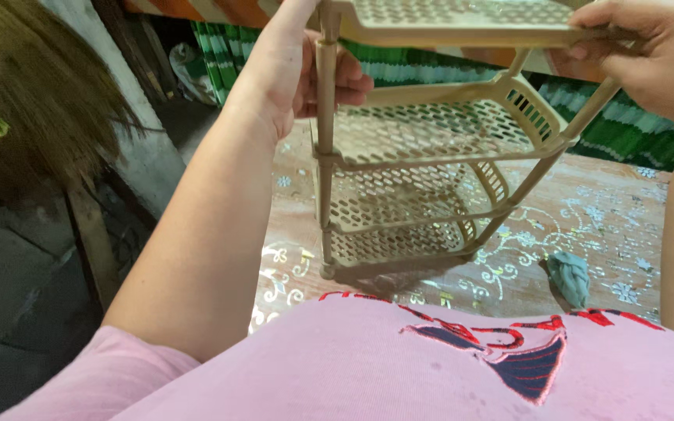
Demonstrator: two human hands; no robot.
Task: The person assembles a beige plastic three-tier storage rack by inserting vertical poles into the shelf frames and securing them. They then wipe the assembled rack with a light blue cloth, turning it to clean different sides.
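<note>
No packages, labels, signs or screens here.

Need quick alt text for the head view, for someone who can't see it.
Both hands hold a beige perforated plastic tiered rack on a floral-patterned table: left hand on a corner post, right hand on the top shelf. A grey cloth lies nearby.

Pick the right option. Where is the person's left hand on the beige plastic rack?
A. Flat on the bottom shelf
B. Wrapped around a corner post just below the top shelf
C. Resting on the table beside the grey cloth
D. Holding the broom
B: the left hand is wrapped around a corner post of the rack, just under the top shelf, while the right hand holds that shelf's far edge.
</note>
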